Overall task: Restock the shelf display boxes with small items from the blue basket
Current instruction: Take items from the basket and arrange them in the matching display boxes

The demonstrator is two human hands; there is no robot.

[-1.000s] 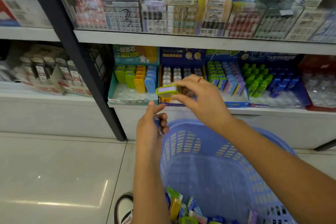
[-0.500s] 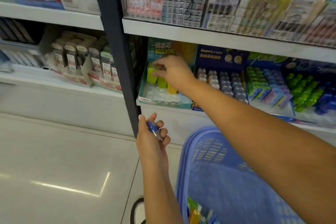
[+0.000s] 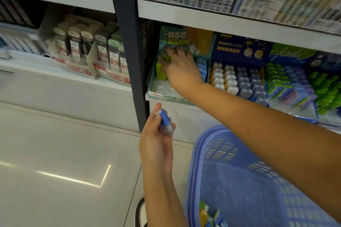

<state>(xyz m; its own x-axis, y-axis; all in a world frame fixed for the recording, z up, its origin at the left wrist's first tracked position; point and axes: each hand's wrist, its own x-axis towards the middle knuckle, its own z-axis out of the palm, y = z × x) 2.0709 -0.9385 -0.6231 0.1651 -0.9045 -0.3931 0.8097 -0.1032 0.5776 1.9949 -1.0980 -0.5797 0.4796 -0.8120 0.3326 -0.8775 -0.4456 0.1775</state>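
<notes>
My right hand (image 3: 181,69) reaches into the teal display box (image 3: 156,90) on the lower shelf and pinches a small green item (image 3: 166,58) at the back of the green row (image 3: 160,71). Its palm hides the box's middle rows. Below the shelf edge, my left hand (image 3: 156,145) grips a small blue item (image 3: 166,121) upright between thumb and fingers. The blue basket (image 3: 230,171) sits low at the right under my right forearm, with several coloured small items (image 3: 208,215) in its bottom.
A dark upright post (image 3: 129,42) stands just left of the teal box. To the right sit a dark blue box of white and blue items (image 3: 238,79) and rows of green and purple items (image 3: 287,83). Lead cases (image 3: 88,48) fill the left shelf. My shoe (image 3: 141,212) rests on the tiled floor.
My right hand carried the green item from above the basket up and left into the teal box. My left hand kept hold of the blue item. The view shifted closer and leftward.
</notes>
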